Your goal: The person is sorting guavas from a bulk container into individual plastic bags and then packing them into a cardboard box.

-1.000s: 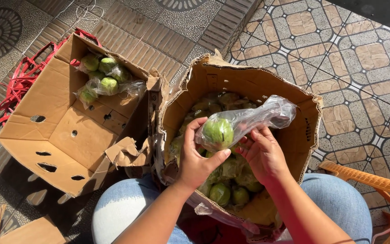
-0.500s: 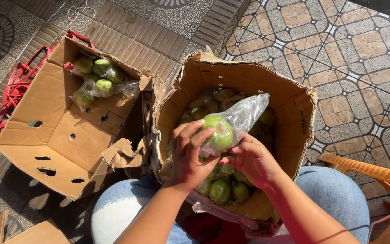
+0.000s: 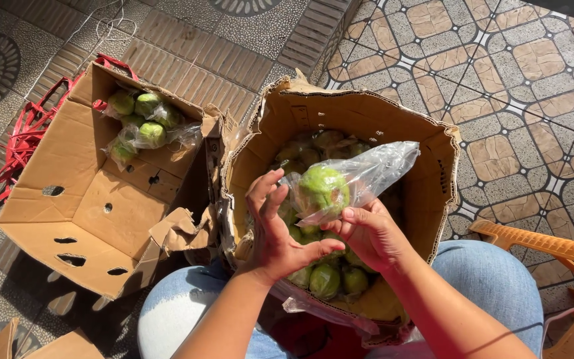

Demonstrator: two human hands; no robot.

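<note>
Head view, as I log it from my station, item by item.

Item 1: round green fruit (image 3: 323, 188) inside a clear, crinkled plastic bag (image 3: 367, 174). It is held in the air above the open top of the torn brown cardboard box (image 3: 443, 166) that sits between the person's knees.

Item 2: left hand (image 3: 275, 233). The forearm comes up from the lower edge and the palm faces right towards the fruit. The fingers (image 3: 264, 193) are spread and lifted beside the bag, and the thumb stretches right below it. I cannot tell whether the fingertips touch the plastic.

Item 3: right hand (image 3: 370, 234). The forearm rises from the lower right. The thumb and fingers are pressed together on the bottom of the bag, pinching the plastic just under the fruit.

Item 4: loose green fruits (image 3: 325, 279) heaped in the bottom of the same box, directly under both hands.

Item 5: second brown cardboard box (image 3: 74, 206) with punched holes, lying open to the left. Several bagged green fruits (image 3: 142, 119) rest at its far end.

Item 6: red straps (image 3: 18, 143) on the patterned tile floor (image 3: 519, 86), beside the left box.

Item 7: orange plastic chair (image 3: 553, 247), lower right, beside the knee in blue jeans (image 3: 493, 286).
</note>
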